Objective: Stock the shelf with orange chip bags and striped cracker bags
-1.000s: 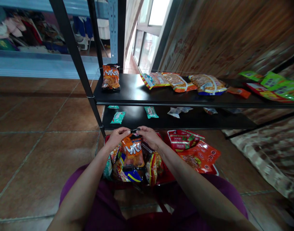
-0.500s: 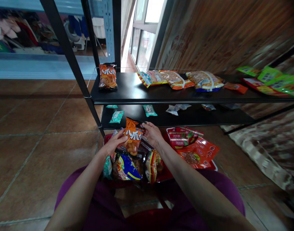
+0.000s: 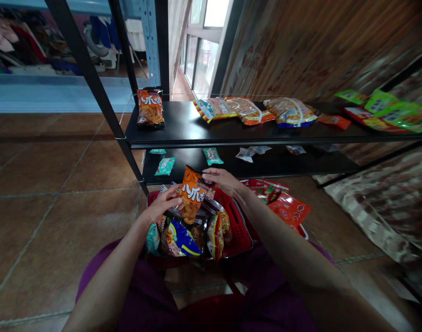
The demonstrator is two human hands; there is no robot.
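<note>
Orange snack bag (image 3: 193,193) has risen, gripped by both hands.

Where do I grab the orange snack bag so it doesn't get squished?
Probably the flat sealed strip along the top of the orange bag, pinched from the right, where the right hand has it. That edge is thin and tilts up clear of the basket; the middle looks puffy. The left hand steadies its left side.

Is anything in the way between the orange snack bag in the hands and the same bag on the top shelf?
Nothing visible. The left hand and right hand grip the orange foil snack bag above the red plastic basket; open air leads to the matching bag on the black metal shelf.
</note>
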